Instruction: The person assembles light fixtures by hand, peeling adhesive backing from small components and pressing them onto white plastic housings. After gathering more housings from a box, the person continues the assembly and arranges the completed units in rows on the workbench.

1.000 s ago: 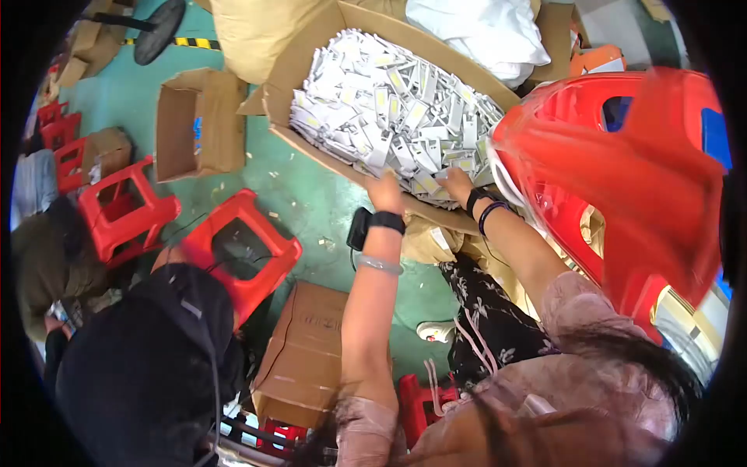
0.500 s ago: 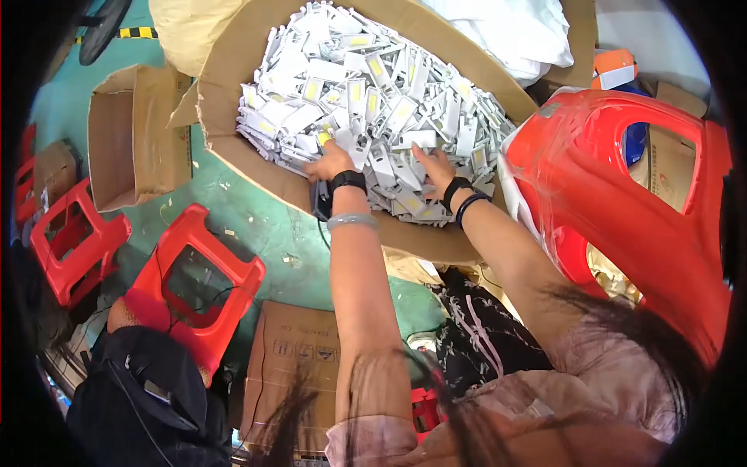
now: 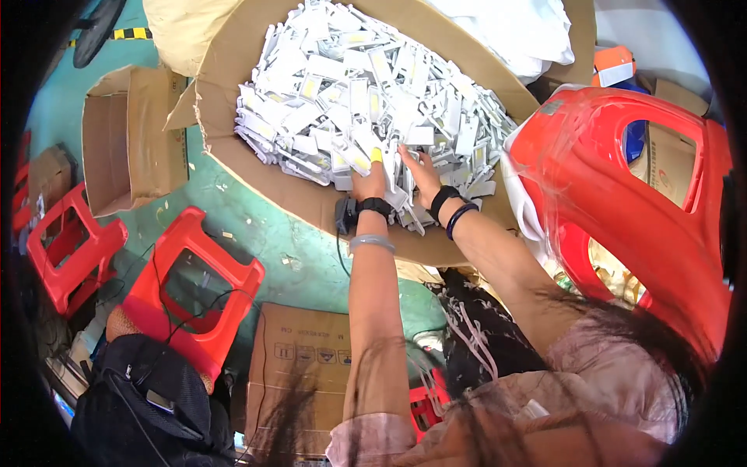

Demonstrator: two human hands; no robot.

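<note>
A large open cardboard box (image 3: 268, 191) holds a heap of small flat white plastic pieces (image 3: 311, 117), several with yellow strips on their faces. At the heap's near edge my left hand (image 3: 369, 184) and my right hand (image 3: 422, 180) press in from either side on a cluster of these pieces, fingers curled round them and partly hidden. A yellow cover (image 3: 377, 155) sits on a fingertip of my left hand. Strapped to my left wrist is a black device (image 3: 346, 214) with a cable; dark bands circle my right wrist.
A red plastic stool (image 3: 622, 187) with tape on it stands right of the box. More red stools (image 3: 198, 272) are on the green floor at left, near a smaller open carton (image 3: 132, 140). A black backpack (image 3: 148, 389) and a closed carton (image 3: 299, 373) lie nearer me.
My left hand has moved right, toward my right hand, which has shifted slightly left and nearer me. The gap between them has narrowed, with white pieces gathered in it.
</note>
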